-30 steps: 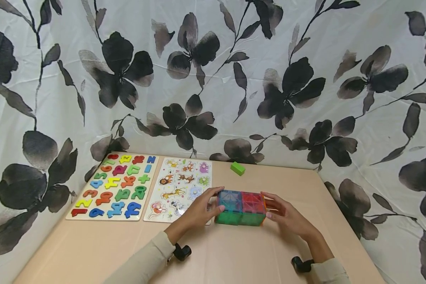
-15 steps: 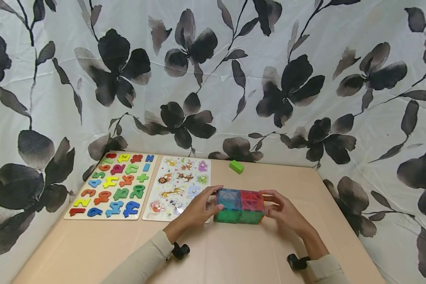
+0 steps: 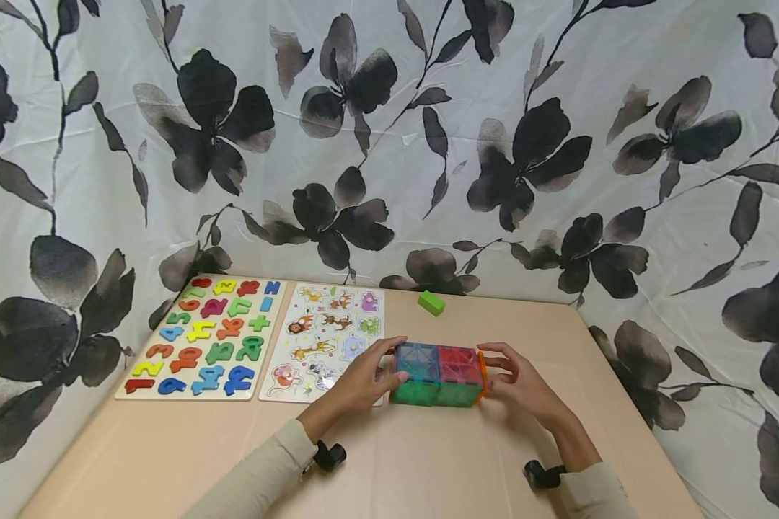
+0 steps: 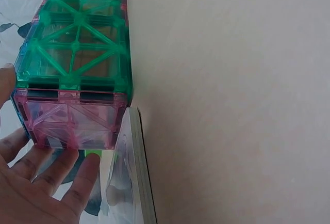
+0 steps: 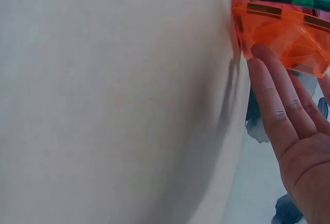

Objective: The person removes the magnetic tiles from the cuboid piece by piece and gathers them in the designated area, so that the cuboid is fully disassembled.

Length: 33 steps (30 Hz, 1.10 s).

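Note:
A long box of see-through magnetic tiles [image 3: 438, 378] stands on the table, with blue and red on top and green along the front. My left hand [image 3: 355, 382] holds its left end, thumb at the near top edge. In the left wrist view, this hand's fingers reach along the pink end tile [image 4: 72, 118]. My right hand [image 3: 526, 386] is at the other end. Its straight fingers touch the orange end tile [image 5: 283, 38] in the right wrist view; the head view shows that tile's orange edge just beyond the red top.
Left of the box lie a board of colourful numbers [image 3: 197, 339] and an animal picture board [image 3: 279, 386] partly behind my left hand. A green block [image 3: 431, 303] sits near the table's back edge. Floral fabric [image 3: 428, 144] hangs behind the table [image 3: 428, 461].
The box stays about where it was. My right fingers have shifted slightly at its end, and more of the orange tile's edge shows. The left hand keeps its hold.

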Tool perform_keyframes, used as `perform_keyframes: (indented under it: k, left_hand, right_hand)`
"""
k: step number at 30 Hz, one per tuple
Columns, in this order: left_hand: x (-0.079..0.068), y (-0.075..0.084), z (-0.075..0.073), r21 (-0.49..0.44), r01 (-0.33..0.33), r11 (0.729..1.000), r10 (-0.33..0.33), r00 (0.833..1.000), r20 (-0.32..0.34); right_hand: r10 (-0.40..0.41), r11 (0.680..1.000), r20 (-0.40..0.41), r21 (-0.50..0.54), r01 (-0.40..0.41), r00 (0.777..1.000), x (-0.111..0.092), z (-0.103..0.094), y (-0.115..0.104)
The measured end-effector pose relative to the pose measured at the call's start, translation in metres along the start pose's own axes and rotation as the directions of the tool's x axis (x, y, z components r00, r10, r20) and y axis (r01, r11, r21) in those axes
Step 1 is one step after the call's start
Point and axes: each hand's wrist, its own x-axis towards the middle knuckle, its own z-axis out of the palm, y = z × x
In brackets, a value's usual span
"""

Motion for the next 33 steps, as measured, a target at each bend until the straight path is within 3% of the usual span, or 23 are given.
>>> perform_keyframes:
  k: [8,18,26,33]
  left_hand:
    - [0.000,-0.003,0.001,0.026,-0.005,1.000,0.005,1.000,-0.002]
    - [0.001,-0.003,0.001,0.026,-0.001,1.000,0.001,1.000,-0.008]
    - [0.000,-0.003,0.000,0.028,-0.005,1.000,0.005,1.000,-0.006]
    - [0.000,-0.005,0.002,0.039,-0.010,0.999,0.011,1.000,-0.013]
  right_hand:
    - [-0.035,0.991,-0.036,-0.128,0.030,0.999,-0.013,-0.005,-0.003]
    - [0.024,0.974,-0.123,-0.222,-0.051,0.992,-0.026,-0.010,-0.006]
    - [0.014,0.983,-0.234,-0.174,-0.056,0.972,-0.020,-0.027,-0.007]
    - [0.021,0.997,-0.290,-0.061,-0.040,0.957,0.012,-0.033,-0.005]
